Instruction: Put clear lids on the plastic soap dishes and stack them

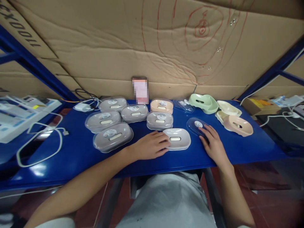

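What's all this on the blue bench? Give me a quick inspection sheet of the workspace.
Surface: blue table, glossy.
Job's things: white soap dish, uncovered; clear lid flat beside it.
Clutter: lidded grey dishes; a lidded peach dish; a second clear lid; open green, cream and peach dishes on the right.
Grippers: left hand touches the white dish; right hand rests on the clear lid.
Cables: white cable looped at left, charger behind.
Surroundings: cardboard wall, blue rack frame.
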The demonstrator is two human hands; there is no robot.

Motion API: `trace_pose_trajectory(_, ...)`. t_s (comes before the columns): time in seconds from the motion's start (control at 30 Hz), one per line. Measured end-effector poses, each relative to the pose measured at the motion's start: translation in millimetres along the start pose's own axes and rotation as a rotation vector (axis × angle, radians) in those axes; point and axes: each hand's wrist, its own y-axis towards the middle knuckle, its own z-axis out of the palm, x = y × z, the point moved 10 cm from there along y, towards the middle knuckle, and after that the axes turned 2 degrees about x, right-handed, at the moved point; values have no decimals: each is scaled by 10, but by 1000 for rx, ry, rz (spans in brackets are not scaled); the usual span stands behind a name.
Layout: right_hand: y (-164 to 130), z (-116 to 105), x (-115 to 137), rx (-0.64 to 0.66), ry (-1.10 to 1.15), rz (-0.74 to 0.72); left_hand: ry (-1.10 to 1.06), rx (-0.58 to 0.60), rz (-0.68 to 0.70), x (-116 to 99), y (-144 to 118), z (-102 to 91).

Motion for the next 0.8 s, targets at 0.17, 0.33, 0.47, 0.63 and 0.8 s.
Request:
trace_pose_trajectory(0.17,-17,-106,137,-11,119,-11,-36,-10,-12,16,0,10)
trace_pose_trajectory(0.33,-56,-103,334,29,271,-31,-71,-70,-61,64,-21,-32)
trace_pose_trajectory(0.47,-62,39,613,160,277,-140,-31,-142,-91,93,-35,-121)
trace_pose_trajectory(0.63,-107,45,906,128,255,-289,-43,-94,-76,90,-4,-100)
trace_pose_trajectory(0.8,-167,54,1071,108,176,-390,-40,-87,-75,98,-10,-96)
